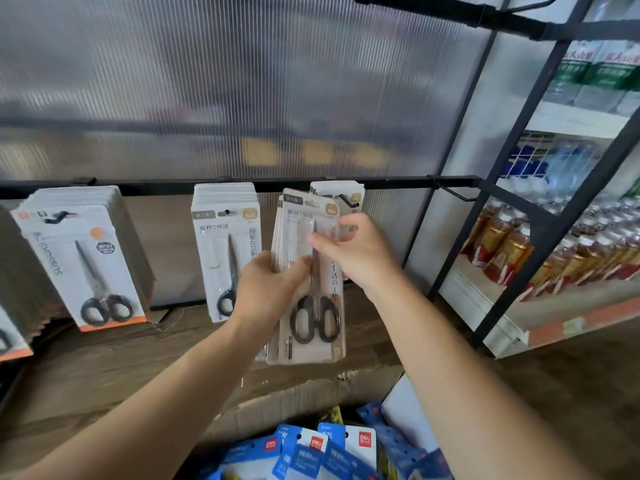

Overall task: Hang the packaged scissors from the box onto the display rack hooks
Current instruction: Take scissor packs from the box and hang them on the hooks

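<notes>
Box [294, 396] below; scissor packs [311, 299] in left hand [266, 285] and right hand [360, 251].

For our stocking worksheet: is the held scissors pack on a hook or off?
Off. Left hand and right hand hold the scissors pack, its hole beside the hook.
</notes>
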Action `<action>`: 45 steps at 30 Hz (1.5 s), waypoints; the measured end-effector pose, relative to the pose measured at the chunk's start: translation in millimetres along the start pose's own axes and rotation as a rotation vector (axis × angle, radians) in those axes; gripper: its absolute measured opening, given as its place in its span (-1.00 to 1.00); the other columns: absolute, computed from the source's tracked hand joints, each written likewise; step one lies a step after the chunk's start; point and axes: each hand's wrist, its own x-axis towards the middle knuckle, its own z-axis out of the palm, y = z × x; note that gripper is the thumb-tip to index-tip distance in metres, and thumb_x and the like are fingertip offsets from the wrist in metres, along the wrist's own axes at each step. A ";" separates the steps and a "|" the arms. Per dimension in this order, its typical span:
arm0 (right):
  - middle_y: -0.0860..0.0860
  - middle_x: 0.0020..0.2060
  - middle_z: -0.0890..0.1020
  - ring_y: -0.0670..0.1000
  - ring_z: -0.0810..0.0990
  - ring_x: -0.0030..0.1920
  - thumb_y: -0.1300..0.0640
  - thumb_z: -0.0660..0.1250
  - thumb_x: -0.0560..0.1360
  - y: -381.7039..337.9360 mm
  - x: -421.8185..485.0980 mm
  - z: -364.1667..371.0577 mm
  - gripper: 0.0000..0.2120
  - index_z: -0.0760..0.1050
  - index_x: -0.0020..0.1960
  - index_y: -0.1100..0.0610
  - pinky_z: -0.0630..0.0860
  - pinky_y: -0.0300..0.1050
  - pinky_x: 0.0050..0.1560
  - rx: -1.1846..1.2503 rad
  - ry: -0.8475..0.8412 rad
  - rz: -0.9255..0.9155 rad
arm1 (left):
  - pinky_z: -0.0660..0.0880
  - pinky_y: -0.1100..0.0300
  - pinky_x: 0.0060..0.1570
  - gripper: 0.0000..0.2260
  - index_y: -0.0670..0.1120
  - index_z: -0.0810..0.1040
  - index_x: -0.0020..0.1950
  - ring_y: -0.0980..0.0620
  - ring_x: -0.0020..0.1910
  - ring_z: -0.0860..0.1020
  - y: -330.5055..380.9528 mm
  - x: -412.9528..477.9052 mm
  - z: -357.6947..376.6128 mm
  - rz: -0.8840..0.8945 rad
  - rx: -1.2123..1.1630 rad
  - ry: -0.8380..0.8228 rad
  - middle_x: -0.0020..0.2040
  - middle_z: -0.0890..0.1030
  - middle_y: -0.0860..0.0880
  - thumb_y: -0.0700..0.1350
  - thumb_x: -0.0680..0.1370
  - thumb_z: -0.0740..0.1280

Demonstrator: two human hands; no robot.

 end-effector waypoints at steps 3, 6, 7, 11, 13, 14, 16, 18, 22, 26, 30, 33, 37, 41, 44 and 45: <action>0.00 -0.02 0.55 -0.02 0.57 -0.03 0.02 0.55 0.39 0.4 -6.4 -5.5 -0.54 0.37 0.14 0.05 0.55 -0.09 -0.03 0.056 -0.004 -0.009 | 0.38 0.45 -0.50 -0.78 -0.09 0.48 -0.19 0.29 -0.46 0.53 3.2 -4.5 -0.7 0.034 0.050 -0.015 -0.32 0.58 0.05 -0.02 0.50 0.47; -0.06 -0.13 0.54 0.00 0.58 -0.05 0.12 0.51 0.44 3.4 -8.2 -9.0 -0.68 0.39 0.04 0.04 0.58 0.01 0.02 0.119 0.005 0.012 | 0.41 0.45 -0.46 -0.76 -0.10 0.52 -0.12 0.29 -0.41 0.57 5.8 -10.8 0.4 0.017 0.024 -0.044 -0.27 0.62 0.05 0.05 0.50 0.46; -0.07 -0.18 0.55 0.03 0.60 -0.05 0.15 0.48 0.47 3.8 -8.3 -10.4 -0.77 0.41 -0.06 0.04 0.60 0.08 0.05 0.128 0.008 0.026 | 0.37 0.47 -0.48 -0.74 -0.09 0.50 -0.16 0.32 -0.46 0.54 6.7 -12.4 0.5 0.018 0.033 -0.038 -0.31 0.59 0.07 0.07 0.51 0.43; 0.04 -0.21 0.66 0.08 0.68 -0.13 0.27 0.37 0.53 8.6 -10.5 -15.6 -0.80 0.52 -0.23 0.05 0.64 0.17 0.03 0.229 -0.065 0.097 | 0.30 0.40 -0.50 -0.58 -0.16 0.41 -0.23 0.15 -0.45 0.44 8.1 -14.0 -1.5 0.073 0.166 -0.014 -0.38 0.45 0.02 0.18 0.52 0.35; 0.12 -0.16 0.68 0.11 0.68 -0.13 0.26 0.36 0.54 13.0 -9.8 -16.2 -0.86 0.55 -0.18 0.10 0.64 0.15 0.01 0.225 -0.072 0.121 | 0.37 0.28 -0.41 -0.48 -0.28 0.46 -0.12 0.04 -0.36 0.43 8.0 -12.9 -1.9 0.070 0.168 -0.024 -0.30 0.47 -0.07 0.23 0.51 0.33; 0.18 -0.14 0.69 0.17 0.69 -0.10 0.24 0.36 0.53 16.2 -7.5 -15.5 -0.90 0.56 -0.16 0.15 0.63 0.18 0.01 0.204 -0.053 0.115 | 0.41 0.23 -0.37 -0.44 -0.31 0.49 -0.03 0.02 -0.33 0.44 7.8 -12.9 -1.7 0.067 0.162 -0.028 -0.27 0.48 -0.09 0.25 0.52 0.32; 0.25 -0.10 0.68 0.24 0.67 -0.11 0.24 0.33 0.50 19.9 -3.7 -13.2 -0.93 0.58 -0.08 0.23 0.60 0.12 -0.06 0.189 0.017 0.105 | 0.52 0.12 -0.23 -0.40 -0.31 0.50 0.05 0.00 -0.28 0.49 7.8 -13.9 -0.7 0.052 0.141 -0.023 -0.22 0.54 -0.12 0.28 0.51 0.30; 0.20 -0.09 0.67 0.18 0.64 -0.11 0.26 0.30 0.50 20.2 -2.1 -11.5 -0.85 0.57 0.03 0.25 0.55 0.02 -0.11 0.228 0.069 0.112 | 0.58 -0.08 0.01 -0.41 -0.27 0.52 0.06 -0.06 -0.15 0.61 7.5 -14.2 0.4 0.008 0.096 -0.018 -0.09 0.65 -0.19 0.29 0.51 0.30; 0.06 -0.03 0.66 0.10 0.65 -0.02 0.21 0.32 0.54 22.7 -0.2 -14.2 -0.81 0.52 0.15 0.15 0.60 0.11 0.07 0.256 0.113 0.098 | 0.59 -0.15 0.05 -0.60 -0.15 0.57 0.01 -0.11 -0.06 0.67 9.9 -11.7 3.8 -0.037 0.070 -0.012 -0.05 0.69 -0.17 0.21 0.53 0.35; -0.09 -0.07 0.62 -0.08 0.60 -0.07 0.16 0.30 0.58 30.5 6.4 -29.6 -0.85 0.51 0.14 0.06 0.58 -0.12 -0.08 0.237 0.220 0.051 | 0.54 0.25 -0.30 -0.60 -0.25 0.56 0.07 0.04 -0.32 0.54 9.9 -8.3 4.1 0.005 0.098 0.053 -0.22 0.62 -0.15 0.11 0.59 0.30; -0.11 -0.03 0.62 -0.25 0.53 -0.17 0.21 0.25 0.60 40.1 17.3 -38.4 -0.81 0.52 0.19 0.08 0.37 -0.40 -0.34 0.180 0.276 0.029 | 0.49 0.24 -0.37 -0.67 -0.23 0.55 0.03 0.05 -0.37 0.51 7.8 -6.1 0.7 -0.013 0.069 0.094 -0.29 0.57 -0.08 0.06 0.60 0.30; -0.09 0.02 0.62 -0.24 0.51 -0.17 0.19 0.24 0.61 46.0 23.3 -32.9 -0.80 0.52 0.20 0.10 0.34 -0.37 -0.33 0.099 0.290 0.025 | 0.59 0.00 -0.14 -0.69 -0.20 0.54 0.01 -0.02 -0.24 0.55 4.8 -3.6 -0.5 -0.010 0.034 0.104 -0.20 0.59 -0.12 0.07 0.60 0.31; -0.12 -0.04 0.57 -0.23 0.50 -0.18 0.18 0.22 0.62 51.3 30.9 -22.1 -0.81 0.52 0.19 0.07 0.35 -0.34 -0.32 0.062 0.317 -0.023 | 0.58 -0.13 0.00 -0.61 -0.25 0.54 0.11 -0.01 -0.19 0.56 -0.8 -2.0 -3.1 -0.011 0.057 0.087 -0.15 0.63 -0.16 0.09 0.58 0.32; -0.09 -0.04 0.60 -0.16 0.52 -0.17 0.20 0.23 0.61 57.3 38.8 -12.1 -0.80 0.55 0.18 0.11 0.41 -0.31 -0.27 0.056 0.362 -0.046 | 0.46 0.15 -0.32 -0.56 -0.32 0.49 -0.01 0.06 -0.38 0.46 -5.1 3.1 -6.1 -0.020 0.084 0.094 -0.33 0.49 -0.07 0.11 0.59 0.31; -0.08 -0.08 0.57 -0.09 0.51 -0.15 0.23 0.24 0.60 55.3 47.1 -5.5 -0.81 0.54 0.18 0.16 0.35 -0.35 -0.27 0.021 0.383 -0.057 | 0.32 0.24 -0.46 -0.61 -0.25 0.45 -0.10 0.13 -0.54 0.33 -5.9 3.5 -6.9 -0.029 0.118 0.086 -0.45 0.38 0.02 0.11 0.58 0.31; -0.06 -0.08 0.57 -0.07 0.50 -0.14 0.24 0.24 0.59 52.7 51.6 -3.9 -0.81 0.54 0.17 0.17 0.33 -0.34 -0.29 0.006 0.386 -0.056 | 0.31 0.26 -0.48 -0.60 -0.26 0.46 -0.09 0.14 -0.56 0.32 -6.8 3.7 -7.6 -0.031 0.117 0.082 -0.46 0.37 0.03 0.10 0.58 0.32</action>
